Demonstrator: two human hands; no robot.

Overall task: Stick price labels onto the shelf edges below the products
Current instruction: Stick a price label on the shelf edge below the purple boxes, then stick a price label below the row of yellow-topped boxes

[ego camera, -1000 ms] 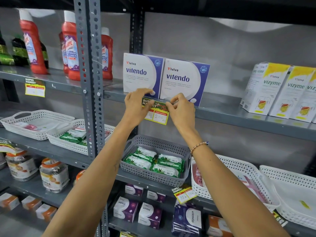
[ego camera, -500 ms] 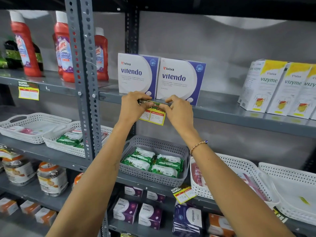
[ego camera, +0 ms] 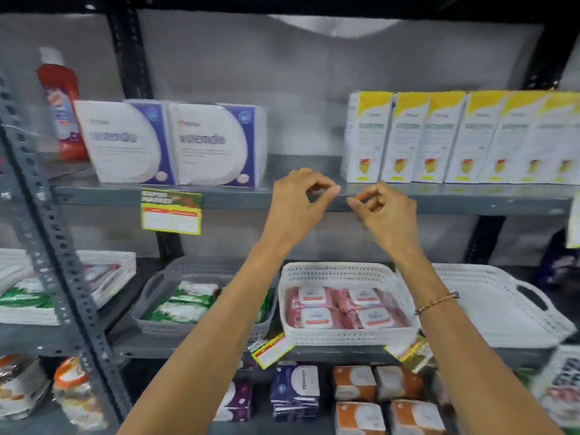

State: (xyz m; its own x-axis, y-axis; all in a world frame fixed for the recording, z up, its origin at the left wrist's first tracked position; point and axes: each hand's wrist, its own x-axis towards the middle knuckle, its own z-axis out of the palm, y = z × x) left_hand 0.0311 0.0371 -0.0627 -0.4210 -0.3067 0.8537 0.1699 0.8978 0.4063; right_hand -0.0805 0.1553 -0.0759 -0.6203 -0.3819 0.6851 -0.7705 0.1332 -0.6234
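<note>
We see the price label (ego camera: 171,211) stuck on the shelf edge (ego camera: 238,198) under the purple-white boxes (ego camera: 169,142), long axis horizontal, at nine o'clock from our left hand (ego camera: 295,205) and right hand (ego camera: 384,211), both loosely pinched and empty.

A lower-shelf dark box (ego camera: 297,385) seemingly reads "vitendo"; other print blurs.

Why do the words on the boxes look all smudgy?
Head view: the camera seems to be moving, so the white-and-purple boxes and the yellow-topped white cartons are blurred and their print unreadable; the yellow price label is smeared too; the wide lens bends the grey perforated upright.
</note>
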